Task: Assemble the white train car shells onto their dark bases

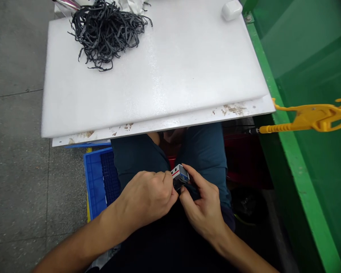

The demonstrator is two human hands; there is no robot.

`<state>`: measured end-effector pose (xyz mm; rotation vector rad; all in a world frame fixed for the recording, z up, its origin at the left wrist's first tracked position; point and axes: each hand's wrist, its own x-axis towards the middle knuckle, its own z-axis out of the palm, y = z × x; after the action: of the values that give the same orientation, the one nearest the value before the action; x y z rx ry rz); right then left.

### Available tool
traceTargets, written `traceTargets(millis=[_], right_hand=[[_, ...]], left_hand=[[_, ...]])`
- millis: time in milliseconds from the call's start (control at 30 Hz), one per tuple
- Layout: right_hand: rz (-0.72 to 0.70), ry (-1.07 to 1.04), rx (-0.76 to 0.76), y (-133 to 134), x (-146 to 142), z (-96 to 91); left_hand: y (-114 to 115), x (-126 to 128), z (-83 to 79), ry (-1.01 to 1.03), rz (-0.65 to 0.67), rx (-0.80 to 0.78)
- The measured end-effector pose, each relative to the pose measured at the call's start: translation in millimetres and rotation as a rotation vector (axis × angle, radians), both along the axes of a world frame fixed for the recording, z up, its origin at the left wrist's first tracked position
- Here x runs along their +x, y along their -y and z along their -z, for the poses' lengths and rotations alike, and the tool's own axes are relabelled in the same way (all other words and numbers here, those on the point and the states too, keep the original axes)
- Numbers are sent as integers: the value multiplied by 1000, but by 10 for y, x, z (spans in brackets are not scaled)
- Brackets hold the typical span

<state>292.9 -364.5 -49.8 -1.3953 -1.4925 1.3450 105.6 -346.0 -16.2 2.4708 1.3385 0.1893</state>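
Held above the lap: a small boxy block (179,176), white with a red stripe and a blue face, pinched between the left hand (144,201) and the right hand (201,214); left hand clenched on the near side, fingers curled over the block; right hand grasping the far side, fingers pressed against the lower edge; a dark part under the block, half hidden by the fingers and too shadowed to make out; both hands just beside each other, with neither released.

Below the hands, dark teal trousers (200,151) over 2 knees; just left of the left knee, a blue plastic crate (96,178); past the knees, 2 stacked white plastic boards (147,76), the lower one showing brown stains along its front edge; on the top board, near the far left corner, a tangled heap of thin black strips (108,34); near the far right corner, a small white block (231,10); along the far edge, a crumpled white wrapper (127,4); to the right, a green metal frame (295,151) beside a green panel (309,49); just past the boards' front right corner, a yellow plastic hook (315,117); to the left, a grey concrete floor (17,151).
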Motion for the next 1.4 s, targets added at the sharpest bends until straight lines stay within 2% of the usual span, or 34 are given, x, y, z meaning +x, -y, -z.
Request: traceTargets(millis=[167,500,667,867,933,1133,1300,1400], right_hand=[[10,17,41,-29,-31,6],[-78,54,192,-36,22,24],[-28,33,165,-21,18,19],[-5,31,212,2,-3,32],[-4,16,179,14,-17,43],[86,-201,-4,103,-61,82],[114,-252,-98,134,-67,115],[127,-252,-102,108,-65,114]], left_hand=[[-4,32,15,4,2,36],[-29,-100,-38,58,25,7],[6,-53,-1,79,22,60],[47,-1,44,101,-1,145],[60,7,46,108,0,162],[84,49,45,86,-4,203],[79,70,57,59,-18,183],[86,65,63,61,-25,168]])
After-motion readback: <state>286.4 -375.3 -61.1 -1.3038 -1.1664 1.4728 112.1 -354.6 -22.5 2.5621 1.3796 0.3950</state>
